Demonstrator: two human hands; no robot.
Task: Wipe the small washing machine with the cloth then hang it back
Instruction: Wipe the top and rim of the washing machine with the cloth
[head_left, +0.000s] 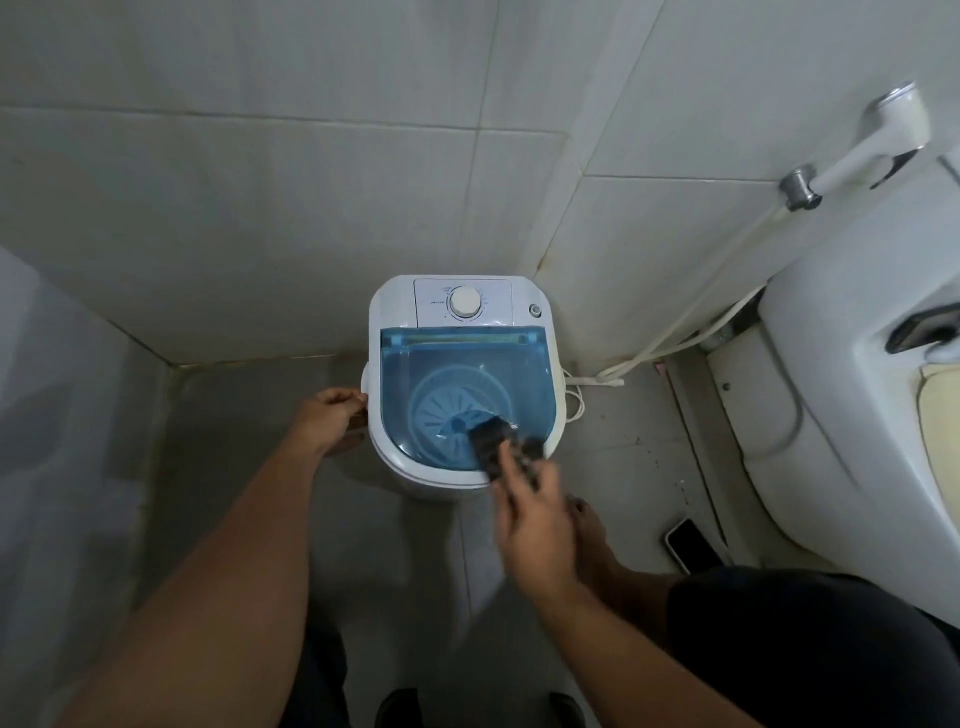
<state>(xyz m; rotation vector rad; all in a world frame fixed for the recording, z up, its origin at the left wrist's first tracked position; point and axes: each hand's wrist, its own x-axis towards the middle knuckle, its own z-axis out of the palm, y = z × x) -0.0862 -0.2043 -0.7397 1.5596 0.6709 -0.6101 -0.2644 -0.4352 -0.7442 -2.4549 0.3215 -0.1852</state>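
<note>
The small white washing machine (395, 312) stands on the floor in the corner, with a see-through blue lid (467, 374) and a white dial (464, 302) on its back panel. My left hand (330, 421) grips the machine's left side rim. My right hand (540, 525), blurred by motion, holds a dark cloth (493, 441) that lies on the near right part of the blue lid.
A white toilet (841, 415) stands at the right, with a spray nozzle (878, 140) and hose on the wall above it. A phone (688, 545) lies on the floor by the toilet base. A white cord (574, 402) hangs beside the machine. Tiled walls close the corner.
</note>
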